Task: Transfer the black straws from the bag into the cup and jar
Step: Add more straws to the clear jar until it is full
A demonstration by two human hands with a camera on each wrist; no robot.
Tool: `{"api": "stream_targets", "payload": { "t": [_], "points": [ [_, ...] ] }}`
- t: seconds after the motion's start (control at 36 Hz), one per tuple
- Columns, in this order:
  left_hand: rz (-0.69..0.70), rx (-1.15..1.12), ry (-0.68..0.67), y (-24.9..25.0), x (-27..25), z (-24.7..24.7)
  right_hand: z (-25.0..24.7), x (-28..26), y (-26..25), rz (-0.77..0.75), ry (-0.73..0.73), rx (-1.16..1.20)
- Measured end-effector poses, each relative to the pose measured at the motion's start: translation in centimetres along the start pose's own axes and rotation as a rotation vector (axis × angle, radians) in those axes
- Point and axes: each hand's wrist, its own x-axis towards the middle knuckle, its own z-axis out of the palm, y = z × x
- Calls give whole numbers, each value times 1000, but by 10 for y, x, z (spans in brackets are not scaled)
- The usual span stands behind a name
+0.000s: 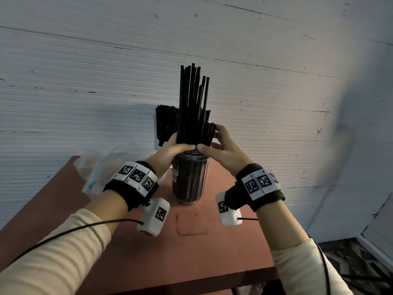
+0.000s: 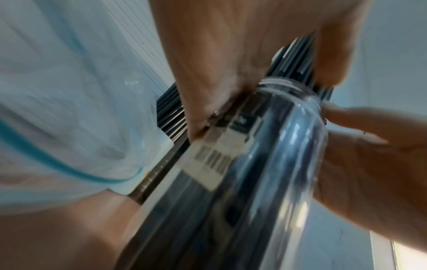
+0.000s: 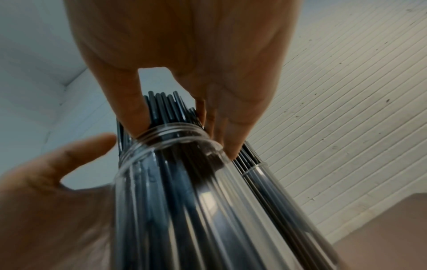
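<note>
A thick bundle of black straws point(image 1: 191, 103) stands upright in a clear jar point(image 1: 189, 184) on the reddish table point(image 1: 234, 241). My left hand point(image 1: 170, 151) and right hand point(image 1: 221, 150) wrap the bundle from either side just above the jar's rim, thumbs nearly meeting in front. The left wrist view shows the jar point(image 2: 265, 164) with a barcode label, and straws point(image 2: 298, 60) under my palm. In the right wrist view my fingers point(image 3: 129, 102) press the straws point(image 3: 166, 104) at the jar's mouth point(image 3: 171, 133). More straws point(image 1: 164, 124) stand in a cup point(image 3: 254, 168) behind the jar.
A crumpled clear plastic bag point(image 1: 100, 167) with a blue strip lies at the table's back left, close to my left wrist. A white ribbed wall point(image 1: 85, 71) stands right behind the table. The table's front edge point(image 1: 191, 279) is near me.
</note>
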Motion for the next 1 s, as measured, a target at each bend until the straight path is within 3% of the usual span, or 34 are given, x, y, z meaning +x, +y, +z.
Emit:
{"api": "stream_targets", "payload": {
  "t": [0.14, 0.28, 0.47, 0.69, 1.0],
  "points": [
    [-52, -64, -103, 5, -2, -9, 1, -2, 1, 18, -5, 21],
    [-20, 81, -142, -4, -6, -16, -3, -3, -9, 9, 28, -111],
    [11, 232, -50, -9, -4, -13, -2, -6, -44, -254, 404, -382],
    [-2, 258, 13, -8, -4, -8, 5, 11, -70, -271, 431, -329],
    [-16, 269, 10, -4, -7, -8, 15, 2, -53, -239, 476, -405]
  ]
}}
